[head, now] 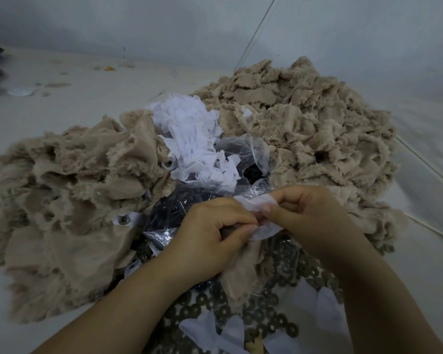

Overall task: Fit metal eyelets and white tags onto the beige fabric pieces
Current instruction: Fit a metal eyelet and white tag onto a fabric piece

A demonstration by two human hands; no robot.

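My left hand (207, 236) grips a beige fabric piece (241, 269) that hangs down below my fingers. My right hand (307, 213) pinches a white tag (253, 204) against the top of that piece, thumb and fingers curled on it. Both hands meet at the centre of the view. Any eyelet between my fingertips is hidden. Flat metal rings (266, 315) lie scattered under my wrists. A heap of white tags (192, 134) sits just beyond my hands.
Large piles of beige fabric pieces lie at the left (62, 195) and the back right (304, 118). A clear plastic bag (243, 152) with dark parts sits between them. Loose white tags (230, 330) lie near the bottom. Cords (425, 164) cross the pale floor at right.
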